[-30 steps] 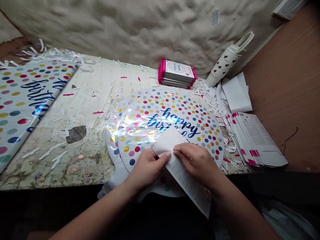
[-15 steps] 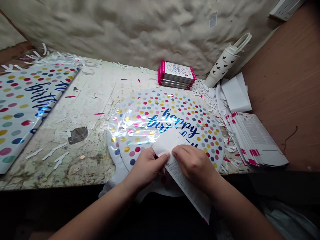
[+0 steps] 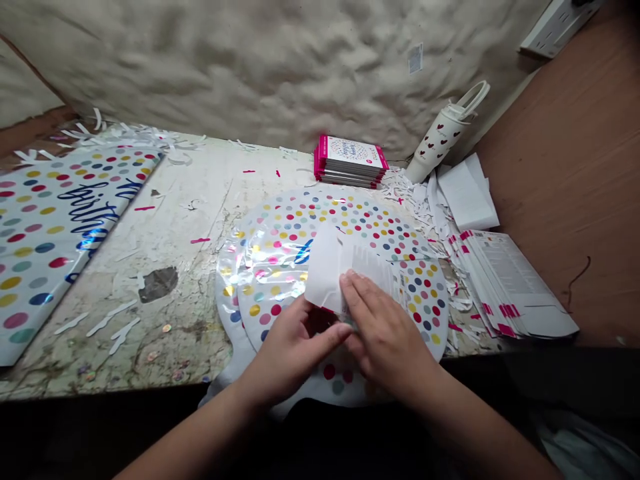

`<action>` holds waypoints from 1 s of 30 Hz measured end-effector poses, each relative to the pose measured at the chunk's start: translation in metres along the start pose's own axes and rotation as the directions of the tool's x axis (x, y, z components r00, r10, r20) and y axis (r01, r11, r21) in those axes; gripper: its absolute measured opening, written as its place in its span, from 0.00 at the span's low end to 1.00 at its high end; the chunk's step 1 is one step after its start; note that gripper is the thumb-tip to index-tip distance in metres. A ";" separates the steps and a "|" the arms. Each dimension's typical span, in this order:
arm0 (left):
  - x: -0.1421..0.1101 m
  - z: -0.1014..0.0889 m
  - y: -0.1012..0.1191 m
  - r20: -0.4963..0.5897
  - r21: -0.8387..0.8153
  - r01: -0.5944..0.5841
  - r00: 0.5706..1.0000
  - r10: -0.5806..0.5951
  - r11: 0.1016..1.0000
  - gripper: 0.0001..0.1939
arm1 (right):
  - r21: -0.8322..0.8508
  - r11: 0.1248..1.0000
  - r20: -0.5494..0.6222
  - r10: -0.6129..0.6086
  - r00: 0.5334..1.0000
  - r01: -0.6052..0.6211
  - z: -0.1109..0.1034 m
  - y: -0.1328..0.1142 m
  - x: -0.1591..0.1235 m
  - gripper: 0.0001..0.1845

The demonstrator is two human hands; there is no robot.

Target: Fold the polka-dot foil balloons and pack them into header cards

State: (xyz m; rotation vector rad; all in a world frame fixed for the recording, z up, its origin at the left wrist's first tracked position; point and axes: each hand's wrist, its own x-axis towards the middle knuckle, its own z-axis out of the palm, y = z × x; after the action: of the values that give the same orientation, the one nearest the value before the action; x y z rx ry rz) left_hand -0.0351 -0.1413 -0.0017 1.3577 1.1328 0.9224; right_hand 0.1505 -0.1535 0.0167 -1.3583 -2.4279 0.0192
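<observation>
Over the balloons in the middle, both hands hold a white printed card [image 3: 330, 267], with a plain white flap at its left end and small print on the right part. My left hand [image 3: 295, 347] grips its lower left edge, thumb in front and fingers mostly hidden beneath. My right hand [image 3: 385, 333] lies across the card with its fingers together on the upper face and its thumb below. Under the hands lie flat white foil balloons [image 3: 280, 220] with coloured dots, their blue lettering mostly covered by the card. Their lower part hangs over the table edge.
On the left lies a folded dotted foil balloon [image 3: 45, 233]. A stack of pink-edged packs [image 3: 350, 160] stands at the back, beside a white tumbler [image 3: 437, 143] with hearts. Printed cards [image 3: 515, 280] are piled at right, near a wooden panel [image 3: 565, 167]. Paper scraps [image 3: 117, 327] litter the table.
The card has swung from pointing down toward me to lying crosswise, farther from me over the lettering. My right hand has gone from a pinch to flatter fingers across it.
</observation>
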 end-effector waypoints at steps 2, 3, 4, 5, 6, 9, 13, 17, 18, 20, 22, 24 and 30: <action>0.004 -0.019 0.004 -0.160 0.330 -0.276 0.926 0.342 0.903 0.28 | 0.048 0.993 -0.146 -0.101 0.984 0.109 0.011 0.000 0.005 0.26; 0.007 -0.031 0.005 -0.182 0.515 -0.365 0.838 0.515 0.776 0.30 | 0.089 0.979 -0.209 -0.164 0.964 0.186 0.014 0.006 0.007 0.24; 0.010 -0.042 0.005 -0.120 0.657 -0.428 0.754 0.646 0.621 0.28 | 0.131 0.956 -0.254 -0.226 0.940 0.264 0.017 0.013 0.008 0.23; 0.013 -0.052 0.003 0.020 0.734 -0.493 0.703 0.711 0.467 0.25 | 0.162 0.932 -0.288 -0.271 0.918 0.325 0.019 0.019 0.008 0.21; 0.014 -0.058 0.001 0.195 0.746 -0.572 0.678 0.708 0.342 0.19 | 0.175 0.917 -0.307 -0.294 0.905 0.357 0.021 0.025 0.007 0.19; 0.008 -0.056 -0.012 0.525 0.638 -0.750 0.590 0.613 0.175 0.10 | 0.111 0.936 -0.278 -0.294 0.914 0.335 0.030 0.025 -0.003 0.16; -0.011 -0.032 -0.035 0.579 0.665 -0.739 0.603 0.549 0.110 0.10 | -0.048 0.929 -0.195 -0.369 0.909 0.367 0.047 0.005 -0.025 0.13; -0.017 -0.034 -0.045 0.614 0.631 -0.753 0.633 0.472 0.189 0.12 | 0.032 0.950 -0.116 -0.304 0.946 0.310 0.052 -0.002 -0.039 0.13; -0.016 -0.037 -0.044 0.617 0.612 -0.758 0.637 0.463 0.227 0.12 | 0.104 0.962 -0.079 -0.244 0.966 0.252 0.051 -0.001 -0.038 0.12; -0.010 -0.042 -0.037 0.592 0.611 -0.712 0.701 0.397 0.346 0.11 | 0.251 0.964 0.034 -0.099 0.995 0.087 0.045 0.003 -0.031 0.10; -0.001 -0.044 -0.027 0.510 0.684 -0.559 0.826 0.241 0.469 0.10 | 0.335 0.935 0.199 0.048 0.979 -0.114 0.038 0.007 -0.019 0.11; 0.013 -0.042 -0.018 0.386 0.796 -0.374 0.919 0.077 0.477 0.10 | 0.301 0.910 0.333 0.179 0.926 -0.284 0.034 0.010 -0.005 0.12; 0.046 -0.043 -0.011 0.270 0.920 -0.234 0.960 -0.074 0.316 0.22 | 0.053 0.995 0.197 -0.096 0.976 0.087 0.030 0.005 0.007 0.17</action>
State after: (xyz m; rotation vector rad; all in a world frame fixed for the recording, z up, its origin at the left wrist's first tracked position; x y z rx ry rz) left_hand -0.0663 -0.0861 -0.0111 2.4467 1.4637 -0.0445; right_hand 0.1420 -0.1398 -0.0102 -1.2783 -2.6364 0.1933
